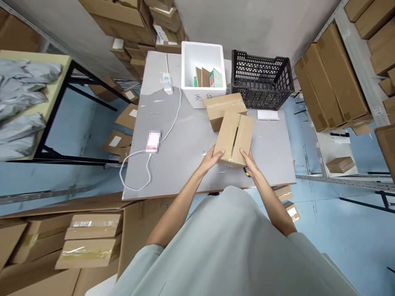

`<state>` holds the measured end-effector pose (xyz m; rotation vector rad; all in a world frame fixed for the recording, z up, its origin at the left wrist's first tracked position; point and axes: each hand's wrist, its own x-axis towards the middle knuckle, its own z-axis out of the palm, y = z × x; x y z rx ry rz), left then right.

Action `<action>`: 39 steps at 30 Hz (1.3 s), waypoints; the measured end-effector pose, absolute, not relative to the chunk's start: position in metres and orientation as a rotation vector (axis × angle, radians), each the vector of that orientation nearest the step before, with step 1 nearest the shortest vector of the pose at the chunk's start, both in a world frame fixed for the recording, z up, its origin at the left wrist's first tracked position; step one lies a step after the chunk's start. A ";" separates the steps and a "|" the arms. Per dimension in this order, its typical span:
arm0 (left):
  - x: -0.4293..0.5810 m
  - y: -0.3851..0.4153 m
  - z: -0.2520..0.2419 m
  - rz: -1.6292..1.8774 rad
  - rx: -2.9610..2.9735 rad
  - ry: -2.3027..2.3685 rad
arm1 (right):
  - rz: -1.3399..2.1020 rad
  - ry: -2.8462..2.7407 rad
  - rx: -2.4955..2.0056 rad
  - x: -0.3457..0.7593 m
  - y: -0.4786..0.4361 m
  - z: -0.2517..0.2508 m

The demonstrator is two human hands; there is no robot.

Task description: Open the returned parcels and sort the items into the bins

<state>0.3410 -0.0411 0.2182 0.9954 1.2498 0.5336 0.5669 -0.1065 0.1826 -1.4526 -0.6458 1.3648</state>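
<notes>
clasping the taped cardboard box (234,137) on the bench (185,164) at its near corners, left hand (212,158) and right hand (249,161) each with grip curled onto it; likely light, stiff, best held by opposite sides.

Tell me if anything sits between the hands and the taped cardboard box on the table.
Nothing visible does. The left hand and right hand already grip the near end of the taped box. A second box lies just behind its far end, in front of the white foam bin.
</notes>
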 end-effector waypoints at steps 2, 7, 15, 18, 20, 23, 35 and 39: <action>0.323 -0.032 0.216 0.542 1.000 1.239 | 1.334 -0.599 -1.474 0.548 -0.095 0.186; 0.264 -0.050 0.207 0.605 0.977 1.165 | 1.390 -0.663 -1.452 0.503 -0.106 0.202; 0.193 -0.128 0.168 0.640 0.798 1.298 | 1.553 -0.797 -1.489 0.428 -0.140 0.202; 0.176 -0.131 0.152 0.638 0.812 1.299 | 1.584 -0.851 -1.512 0.416 -0.151 0.184; 0.168 -0.131 0.145 0.656 0.823 1.279 | 1.584 -0.897 -1.590 0.419 -0.149 0.172; 0.164 -0.137 0.141 0.687 0.737 1.319 | 1.414 -1.082 -1.770 0.439 -0.113 0.161; 0.203 -0.154 0.150 0.619 0.366 1.448 | 0.907 -1.804 -1.897 0.482 0.053 0.150; 0.200 -0.121 0.152 0.720 0.545 1.576 | 0.864 -1.621 -2.107 0.519 -0.024 0.161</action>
